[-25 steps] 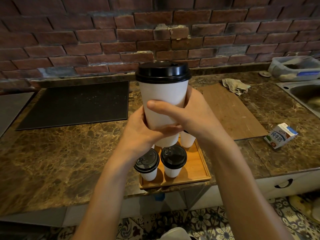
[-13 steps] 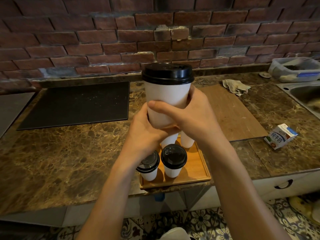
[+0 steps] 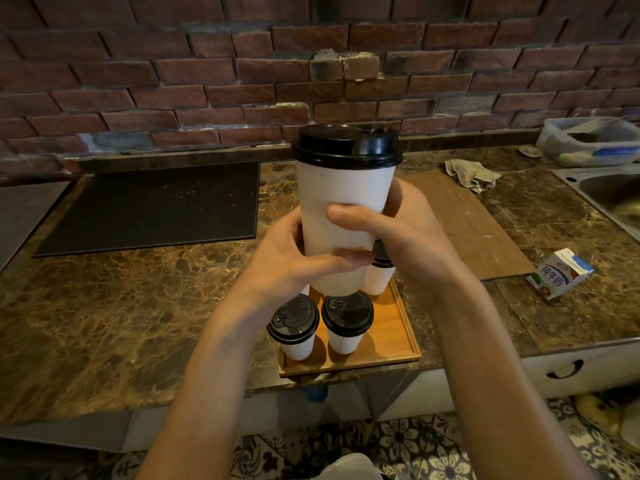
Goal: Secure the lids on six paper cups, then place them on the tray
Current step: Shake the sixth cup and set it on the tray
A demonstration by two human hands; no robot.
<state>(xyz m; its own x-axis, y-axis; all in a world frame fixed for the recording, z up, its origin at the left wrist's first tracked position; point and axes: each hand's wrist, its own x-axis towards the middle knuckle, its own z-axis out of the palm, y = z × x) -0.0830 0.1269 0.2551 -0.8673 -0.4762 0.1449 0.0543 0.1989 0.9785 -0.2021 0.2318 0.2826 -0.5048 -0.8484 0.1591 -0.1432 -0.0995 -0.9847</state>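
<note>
The paper cup in hand is a tall, plain white one with a black lid on top. The lid looks level on the rim from this angle, with a little sip tab near the back. The cup is upright and up in the air, over the far part of the wooden tray, and it's not touching it.

On the tray there are two smaller lidded cups side by side at the near-left end, the front-left cup and the front-right cup, pretty much touching. A third cup stands behind them on the right and is mostly hidden by the raised cup and the right hand. Whatever else is at the back of the tray is blocked, so I can't tell how many are there in total.

The tray sits right at the near edge of the brown marble counter. To the left is a black mat and to the right a thin wooden board with a crumpled rag at its far end. There's a milk carton just past the board's near corner. A steel sink is at far right, with a plastic tub behind it by the brick wall.

The left hand grips the cup low from the left, with the thumb across the front. The right hand grips it from the right, with the thumb laid across the middle and the fingers out of sight round the back.
</note>
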